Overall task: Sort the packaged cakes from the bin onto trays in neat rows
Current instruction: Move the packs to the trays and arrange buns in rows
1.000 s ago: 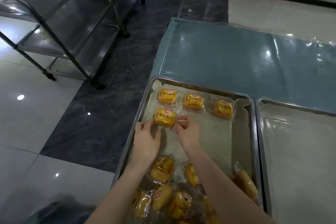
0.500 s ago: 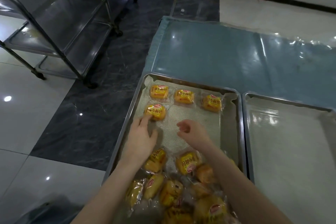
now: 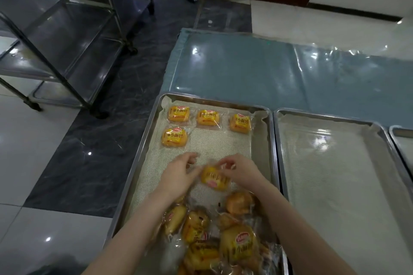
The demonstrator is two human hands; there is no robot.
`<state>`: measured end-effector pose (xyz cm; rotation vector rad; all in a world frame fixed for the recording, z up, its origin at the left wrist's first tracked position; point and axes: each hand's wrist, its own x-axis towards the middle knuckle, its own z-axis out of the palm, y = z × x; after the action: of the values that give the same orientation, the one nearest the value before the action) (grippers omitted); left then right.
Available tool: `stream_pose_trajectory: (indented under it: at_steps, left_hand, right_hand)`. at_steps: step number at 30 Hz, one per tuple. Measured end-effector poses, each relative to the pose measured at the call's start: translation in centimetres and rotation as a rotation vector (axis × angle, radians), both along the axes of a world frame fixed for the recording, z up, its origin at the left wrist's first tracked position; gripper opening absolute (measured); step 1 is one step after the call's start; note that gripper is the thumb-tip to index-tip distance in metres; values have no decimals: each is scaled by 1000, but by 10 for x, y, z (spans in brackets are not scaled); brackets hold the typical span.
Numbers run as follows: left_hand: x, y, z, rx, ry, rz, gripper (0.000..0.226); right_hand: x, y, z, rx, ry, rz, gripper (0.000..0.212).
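Both hands meet over the middle of the left-hand steel tray point(image 3: 143, 164), which sits on a table covered in blue cloth under clear plastic point(image 3: 257, 69). Between them is one packaged cake point(image 3: 215, 178), yellow in its clear wrapper, tilted a little off square. The right hand point(image 3: 242, 172) has its fingertips pinched on the far edge of the wrapper. The left hand point(image 3: 177, 174) lies against the pack's left side with fingers loosely spread; whether it truly grips the wrapper I cannot tell.

Toward the tray's far edge three packaged cakes lie in a row: one at the far left corner point(image 3: 178, 114), one in the middle point(image 3: 208, 117), one further right point(image 3: 240, 123) and slightly turned. A fourth point(image 3: 174, 137) lies just nearer than the corner one, along the left edge, starting a second row. All rest on a mesh liner point(image 3: 220, 143).

At the tray's near edge is a loose heap of packaged cakes point(image 3: 223, 236), overlapping every which way.

Beside it on the right, rim to rim, is a second tray point(image 3: 335, 163) with a liner. A sliver of a third tray point(image 3: 402, 138) shows at the right edge. A wheeled steel rack point(image 3: 67, 35) stands on the tiled floor to the left.
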<state>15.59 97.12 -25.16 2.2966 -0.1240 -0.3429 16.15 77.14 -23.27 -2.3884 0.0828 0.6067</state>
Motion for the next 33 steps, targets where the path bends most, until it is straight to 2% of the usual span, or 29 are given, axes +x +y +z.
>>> stream_pose_trajectory:
  at_steps: [3, 7, 9, 11, 14, 17, 20, 23, 26, 28, 33]
  left_hand:
    - [2, -3, 5, -92, -10, 155, 40]
    - [6, -17, 6, -257, 116, 196, 43]
    - [11, -22, 0, -278, 115, 210, 52]
    - [16, -22, -3, -264, 58, 231, 56]
    - [27, -18, -6, -298, 30, 207, 54]
    - [39, -15, -6, -290, 74, 130, 57]
    - [51, -16, -8, -250, 55, 120, 63]
    - [55, -21, -10, -225, -40, 253, 72]
    - [53, -28, -11, -188, -130, 370, 50]
    - [51, -31, -15, -160, -191, 352, 37]
    - [52, -32, -25, -78, -256, 248, 44]
  right_hand:
    - [2, 0, -2, 269, 34, -390, 23]
    - [4, 20, -8, 412, 80, -610, 25]
    - [4, 27, -14, 447, 116, -625, 28]
    - [6, 28, -17, 398, 126, -579, 32]
    - [10, 21, -17, 273, 4, -568, 43]
    - [14, 17, -16, 351, -119, -523, 55]
    - [17, 17, -18, 323, -187, -491, 43]
    - [22, 18, -18, 337, -198, -574, 24]
    - [28, 23, -22, 337, -172, -663, 14]
    - [32, 27, -26, 328, -159, -703, 14]
    - [30, 35, -33, 325, -193, -709, 20]
